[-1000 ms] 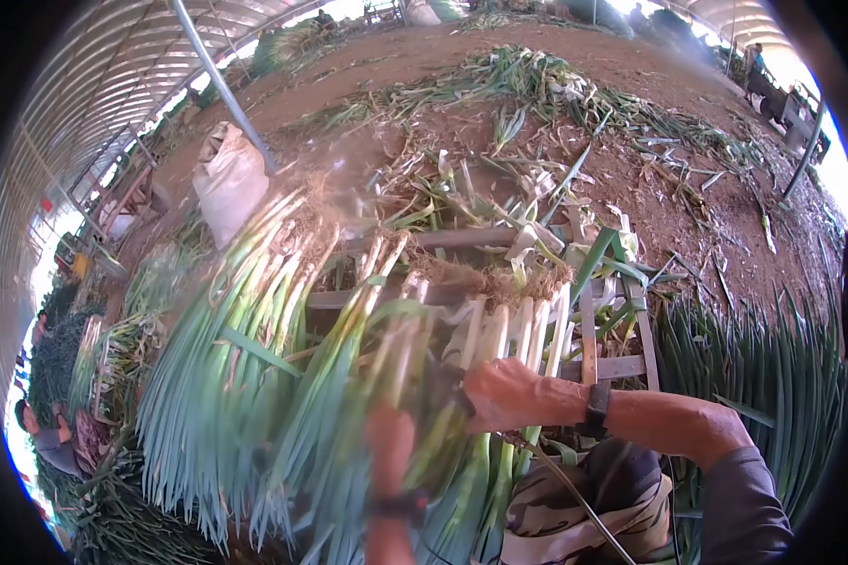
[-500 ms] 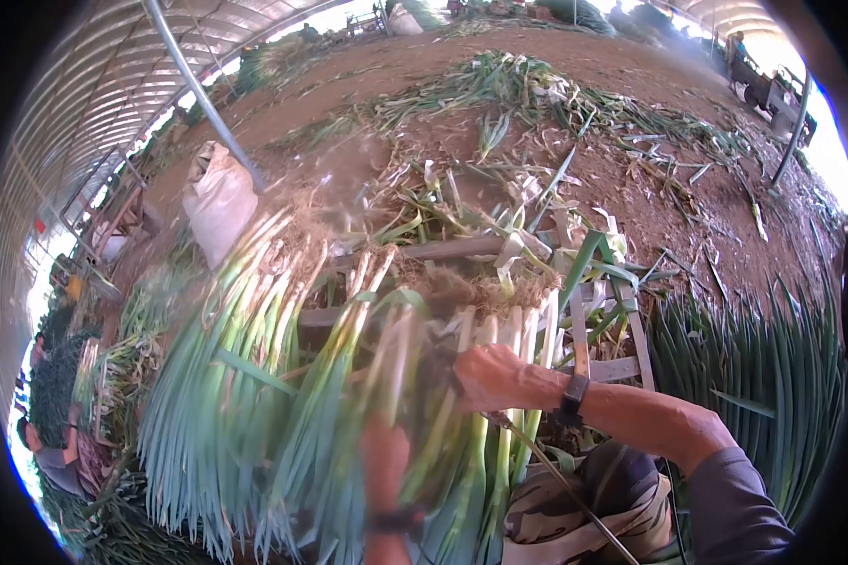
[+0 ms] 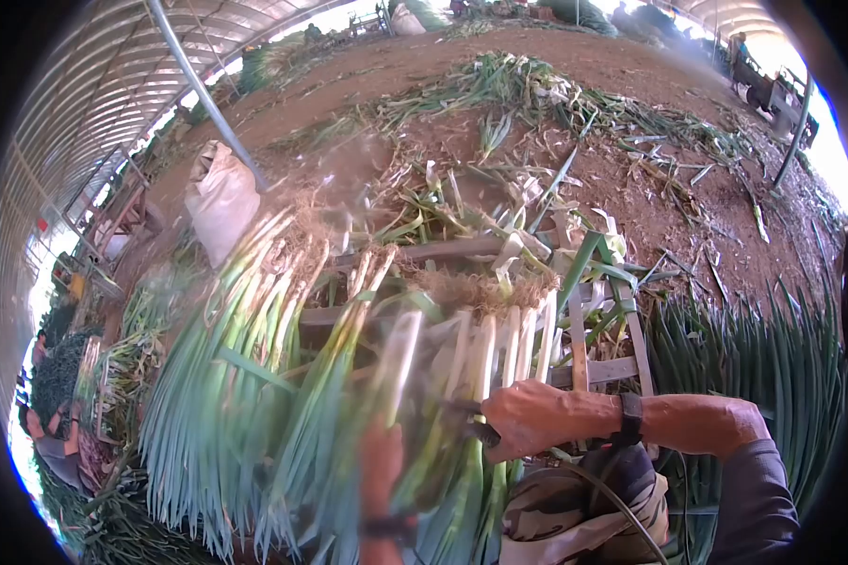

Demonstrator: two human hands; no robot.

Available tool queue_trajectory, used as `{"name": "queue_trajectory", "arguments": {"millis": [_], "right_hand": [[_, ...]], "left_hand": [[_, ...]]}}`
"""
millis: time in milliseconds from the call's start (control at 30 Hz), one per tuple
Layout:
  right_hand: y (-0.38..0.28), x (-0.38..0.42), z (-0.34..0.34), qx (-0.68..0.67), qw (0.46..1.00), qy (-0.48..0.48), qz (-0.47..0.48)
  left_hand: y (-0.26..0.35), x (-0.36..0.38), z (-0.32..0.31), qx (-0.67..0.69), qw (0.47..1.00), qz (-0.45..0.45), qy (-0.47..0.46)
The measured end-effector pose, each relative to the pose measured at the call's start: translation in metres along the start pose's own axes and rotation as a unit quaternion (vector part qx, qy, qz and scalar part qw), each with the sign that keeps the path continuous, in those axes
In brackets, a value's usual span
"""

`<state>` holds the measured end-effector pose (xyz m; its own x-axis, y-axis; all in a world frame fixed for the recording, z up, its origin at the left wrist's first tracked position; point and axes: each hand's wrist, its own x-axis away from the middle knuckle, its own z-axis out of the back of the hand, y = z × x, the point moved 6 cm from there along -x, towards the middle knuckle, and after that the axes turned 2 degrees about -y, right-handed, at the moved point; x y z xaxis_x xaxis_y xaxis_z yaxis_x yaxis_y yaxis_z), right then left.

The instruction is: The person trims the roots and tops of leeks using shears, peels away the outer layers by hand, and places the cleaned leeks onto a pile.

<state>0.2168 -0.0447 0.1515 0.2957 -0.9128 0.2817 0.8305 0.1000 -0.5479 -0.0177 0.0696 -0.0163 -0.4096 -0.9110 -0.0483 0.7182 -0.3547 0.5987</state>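
Long green onions (image 3: 316,405) lie side by side over a wooden rack, white stems and brown roots (image 3: 481,287) pointing away from me, leaves hanging toward me. My right hand (image 3: 528,419), with a dark band at its wrist, is closed around a dark tool (image 3: 471,419) over the stems at the middle right; a thin hose (image 3: 603,485) runs below it. My left hand (image 3: 382,457) is blurred by motion, low at the centre, at an onion with a white stem (image 3: 402,353); its fingers cannot be made out.
A pale sack (image 3: 221,198) stands by a metal pole (image 3: 203,89) at the left. Slats of the rack (image 3: 608,370) show at the right, beside more green leaves (image 3: 754,377). Onion scraps litter the brown soil (image 3: 377,75). A co-worker (image 3: 61,452) is at the far left.
My right hand has moved down and slightly right, toward me, with the tool. The white stem above my left hand shows more clearly. My left hand stays nearly in place, blurred.
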Motion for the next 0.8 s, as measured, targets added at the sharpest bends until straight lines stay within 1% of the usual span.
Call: {"name": "queue_trajectory", "arguments": {"millis": [33,100,133,233,333,433,467,533,567,633,700,733,800], "right_hand": [[0.001,0.002,0.001,0.033,0.999,-0.006,-0.006],[0.008,0.001,0.005,0.037,0.999,0.031,0.002],[0.012,-0.002,0.005,0.038,0.998,0.048,0.007],[0.022,-0.011,0.007,0.107,0.992,0.06,0.014],[0.028,-0.019,0.006,0.132,0.99,0.039,-0.024],[0.009,-0.009,0.01,-0.005,0.997,0.073,-0.002],[0.005,-0.008,0.004,-0.008,0.999,0.049,-0.001],[-0.006,-0.007,-0.007,-0.001,0.993,0.103,0.066],[-0.008,-0.01,-0.011,0.005,0.992,0.093,0.08],[-0.022,-0.014,-0.011,0.015,0.991,0.075,0.108],[-0.032,-0.019,-0.011,0.011,0.997,-0.031,0.075],[-0.034,-0.024,-0.017,0.022,0.996,-0.044,0.08],[-0.039,-0.032,-0.031,0.047,0.992,-0.07,0.089]], "left_hand": [[0.004,0.004,0.0,-0.001,1.0,0.009,-0.019],[0.012,0.014,0.003,-0.007,0.998,0.027,-0.058],[0.009,0.018,0.0,-0.005,0.995,0.052,-0.09],[0.022,0.031,0.01,-0.009,0.997,0.024,-0.068],[0.038,0.041,0.015,-0.085,0.989,0.023,-0.118],[0.058,0.042,0.033,-0.137,0.988,-0.003,-0.073],[0.038,0.041,0.028,-0.171,0.984,-0.046,0.016],[0.017,0.032,0.037,-0.272,0.955,-0.04,0.11],[0.011,0.028,0.041,-0.319,0.934,-0.038,0.157],[-0.01,0.018,0.037,-0.283,0.95,0.014,0.134],[-0.024,0.007,0.034,-0.246,0.962,0.062,0.103],[-0.024,0.004,0.035,-0.238,0.963,0.079,0.099],[-0.022,0.002,0.039,-0.215,0.969,0.067,0.101]]}}
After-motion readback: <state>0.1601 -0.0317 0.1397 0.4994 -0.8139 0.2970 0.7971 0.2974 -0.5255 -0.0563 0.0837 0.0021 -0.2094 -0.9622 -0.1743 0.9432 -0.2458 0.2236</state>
